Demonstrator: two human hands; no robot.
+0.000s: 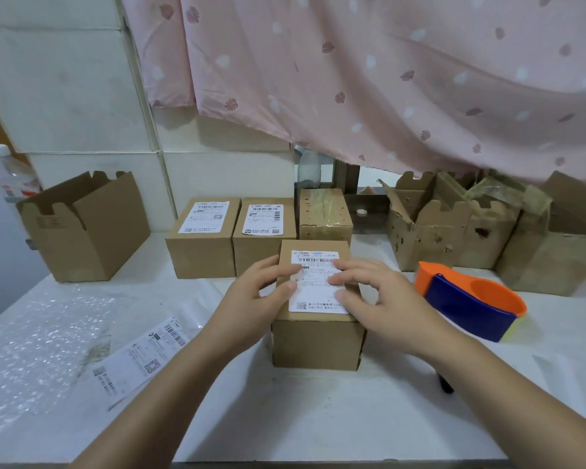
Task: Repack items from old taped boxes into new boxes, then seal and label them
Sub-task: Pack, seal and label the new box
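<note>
A white bench (318,418) stands against a white tiled wall (65,96), and a pink leaf-print curtain (386,79) hangs over its far side. Bubble wrap (48,333) and a strip of labels (139,357) lie at the left, near an open box (88,228). Torn old boxes (454,238) stand at the right behind an orange and blue tape dispenser (471,306).

The closed box (315,343) sits at the middle of the bench with a shipping label (313,292) on top. The left hand (261,292) touches the label's left edge and the right hand (379,292) presses on it; neither grip closes round anything, the fingers lying fairly flat.

The label shows a barcode and a QR code; its print is too small to read. Two labelled boxes (200,245) behind carry the same kind.
</note>
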